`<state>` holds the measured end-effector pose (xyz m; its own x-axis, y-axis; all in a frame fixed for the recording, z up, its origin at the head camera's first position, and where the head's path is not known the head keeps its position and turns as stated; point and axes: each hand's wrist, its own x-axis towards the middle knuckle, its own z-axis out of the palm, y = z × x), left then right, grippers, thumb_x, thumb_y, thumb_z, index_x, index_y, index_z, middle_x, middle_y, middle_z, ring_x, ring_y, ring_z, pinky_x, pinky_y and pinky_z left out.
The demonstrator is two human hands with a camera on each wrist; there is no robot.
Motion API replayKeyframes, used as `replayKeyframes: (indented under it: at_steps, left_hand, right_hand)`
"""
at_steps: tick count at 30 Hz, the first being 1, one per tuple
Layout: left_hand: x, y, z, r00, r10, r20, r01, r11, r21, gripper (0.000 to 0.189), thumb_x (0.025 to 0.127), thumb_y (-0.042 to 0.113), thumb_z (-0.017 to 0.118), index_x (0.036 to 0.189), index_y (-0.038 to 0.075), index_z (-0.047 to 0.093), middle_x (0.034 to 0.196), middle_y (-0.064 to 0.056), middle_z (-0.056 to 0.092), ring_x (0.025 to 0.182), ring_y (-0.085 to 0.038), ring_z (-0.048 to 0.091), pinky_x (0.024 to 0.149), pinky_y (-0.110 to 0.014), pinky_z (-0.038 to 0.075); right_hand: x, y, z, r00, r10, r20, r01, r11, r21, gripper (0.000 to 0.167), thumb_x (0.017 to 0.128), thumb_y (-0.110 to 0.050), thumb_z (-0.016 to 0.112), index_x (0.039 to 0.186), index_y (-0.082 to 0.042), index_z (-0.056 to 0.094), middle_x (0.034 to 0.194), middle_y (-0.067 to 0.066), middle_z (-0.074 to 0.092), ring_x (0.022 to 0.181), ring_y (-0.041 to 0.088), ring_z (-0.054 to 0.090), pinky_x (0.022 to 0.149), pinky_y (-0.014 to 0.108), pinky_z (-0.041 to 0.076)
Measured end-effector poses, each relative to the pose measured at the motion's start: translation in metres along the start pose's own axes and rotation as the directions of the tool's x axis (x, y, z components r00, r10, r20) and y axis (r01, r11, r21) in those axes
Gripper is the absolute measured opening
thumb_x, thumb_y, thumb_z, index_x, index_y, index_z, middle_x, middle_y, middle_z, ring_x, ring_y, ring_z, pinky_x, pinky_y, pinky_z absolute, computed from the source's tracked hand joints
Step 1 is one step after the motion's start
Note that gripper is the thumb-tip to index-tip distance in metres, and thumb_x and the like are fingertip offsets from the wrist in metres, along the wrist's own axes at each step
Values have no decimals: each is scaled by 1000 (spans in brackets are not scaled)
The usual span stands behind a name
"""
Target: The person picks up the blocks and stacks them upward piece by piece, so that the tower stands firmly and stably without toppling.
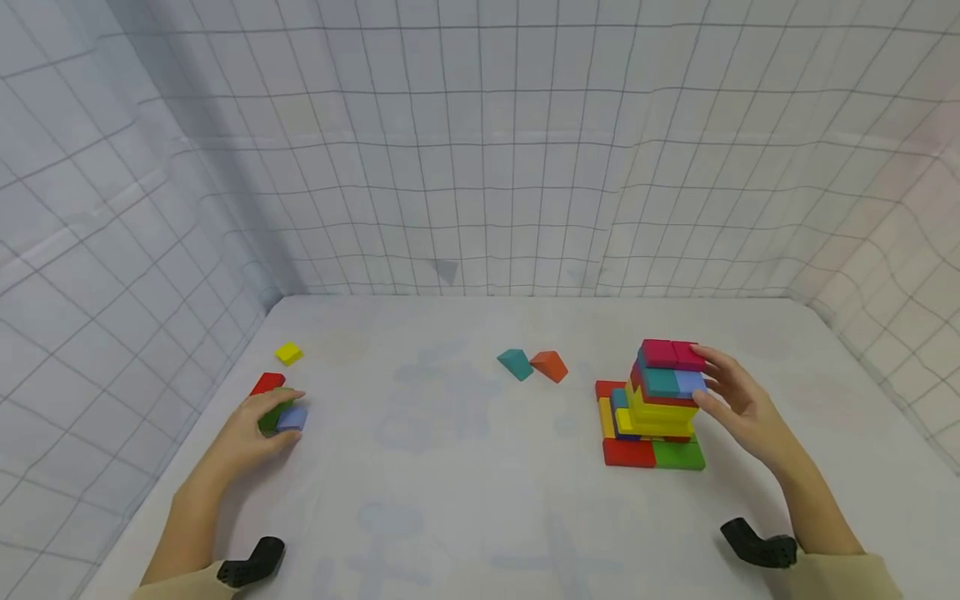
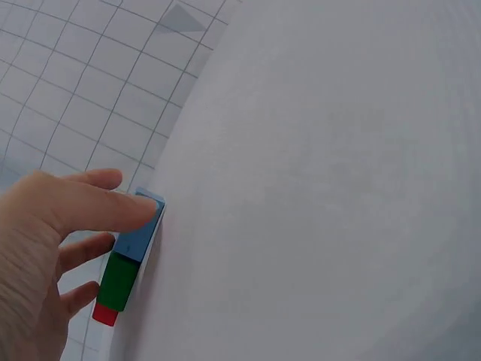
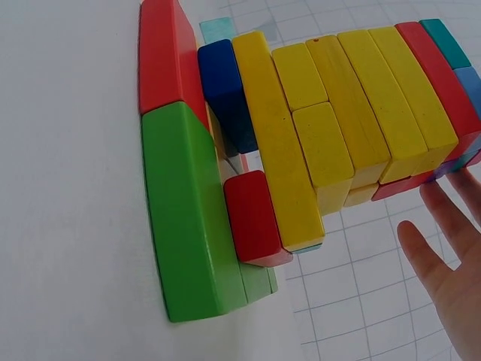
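At the left, my left hand (image 1: 251, 425) pinches a light blue block (image 1: 292, 418) between thumb and fingers. A green block (image 2: 119, 282) and a red block (image 1: 267, 382) are right beside it, partly hidden by the hand in the head view. Over on the right stands a stepped stack of coloured blocks, with yellow blocks (image 1: 660, 412) in its middle. My right hand (image 1: 742, 408) is at its upper right side, fingers loosely bent. Its fingertips are at the crimson top block (image 1: 687, 356) and the light blue block (image 1: 691, 384) under that.
A teal block (image 1: 516, 363) and an orange block (image 1: 550, 365) lie mid-table towards the back. One small yellow block (image 1: 288, 353) is at the far left. Red (image 1: 628, 453) and green (image 1: 678, 455) blocks form the stack's front base. Grid-lined white sheeting (image 1: 510, 167) surrounds the table.
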<state>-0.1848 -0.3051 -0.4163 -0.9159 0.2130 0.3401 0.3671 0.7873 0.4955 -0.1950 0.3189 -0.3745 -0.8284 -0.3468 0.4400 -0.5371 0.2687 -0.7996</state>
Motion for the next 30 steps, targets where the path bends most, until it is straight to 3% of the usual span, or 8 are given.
replayKeyframes:
  at_steps: [4,6,13,16,20,22,26,30]
  left_hand:
    - [-3,-5,2,997,70,-33,-69,997,38,43,64,-6,76,104,-1,62,108,-23,59,101,-40,48,83,-47,37]
    - [-4,-5,3,995,88,-48,-85,994,61,41,63,-7,76,102,-2,64,106,-23,59,100,-40,49,85,-42,38]
    - [-7,-6,4,997,61,-55,-56,995,86,38,63,-5,77,99,-4,65,102,-25,58,99,-43,48,79,-60,37]
    - [-3,1,7,996,47,-78,-41,996,81,37,64,-2,77,100,-3,66,100,-21,60,96,-37,51,82,-50,42]
    - [15,26,15,992,50,-117,-49,999,11,36,69,1,76,103,0,66,98,-12,61,91,-20,52,82,-14,42]
    - [29,43,23,986,91,-140,-98,994,-42,35,70,0,75,104,1,66,98,-9,61,88,-13,52,78,-1,36]
    - [61,83,43,954,238,-182,-265,954,-138,35,69,-3,75,103,0,66,99,-8,61,87,-14,55,80,-4,39]
    - [92,129,68,908,375,-188,-411,885,-219,34,70,-1,75,103,-1,65,100,-9,61,88,-19,58,80,-18,47]
  right_hand:
    - [-1,-1,0,1000,9,-8,-9,1000,3,59,85,15,47,139,1,29,139,-6,34,121,4,36,93,8,33]
    - [-1,-1,1,1000,12,-9,-12,1000,3,59,85,15,47,139,1,29,139,-6,34,121,4,37,93,9,33]
    - [-1,2,2,1000,12,-9,-12,1000,-7,58,86,14,47,139,1,29,140,-6,33,122,3,36,93,9,33]
    - [-1,4,2,1000,7,-8,-7,1000,-7,58,86,14,47,139,1,29,140,-6,33,122,3,36,94,9,33]
    - [-1,4,1,1000,4,-9,-4,1000,-5,58,86,14,47,139,1,29,140,-5,33,122,3,36,94,9,33]
    - [-1,5,1,1000,4,-9,-4,1000,0,58,86,14,47,139,1,29,140,-5,33,122,3,36,94,9,33]
    - [0,5,0,1000,9,-9,-9,1000,-3,59,86,14,48,140,0,29,141,-4,33,123,3,36,94,9,34]
    - [0,5,1,1000,18,-13,-18,1000,-15,59,86,13,48,140,-1,29,141,-5,32,123,3,35,93,9,34]
